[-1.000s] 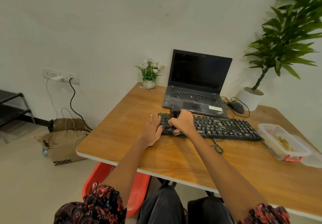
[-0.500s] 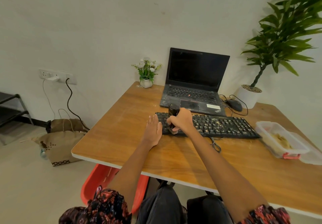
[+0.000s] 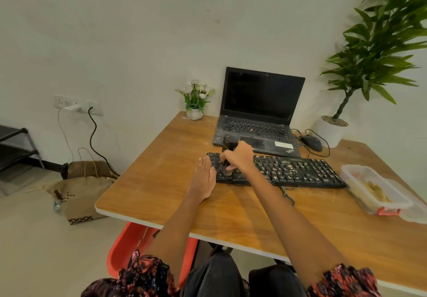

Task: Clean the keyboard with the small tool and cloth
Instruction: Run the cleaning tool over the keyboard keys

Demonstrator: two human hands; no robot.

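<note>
A black keyboard, speckled with pale crumbs, lies across the wooden desk in front of a laptop. My right hand grips a small black brush held upright, its bristles down on the keys at the keyboard's left end. My left hand lies flat with fingers together on the desk, its edge against the keyboard's left end. I see no cloth.
An open black laptop stands behind the keyboard, a mouse with its cable to its right. A clear plastic container with crumbs sits at the right. A small flower pot and a big potted plant stand at the back.
The camera has shifted slightly. My right hand has kept the brush on the left keys with small movement, and my left hand has stayed at the keyboard's left end.
</note>
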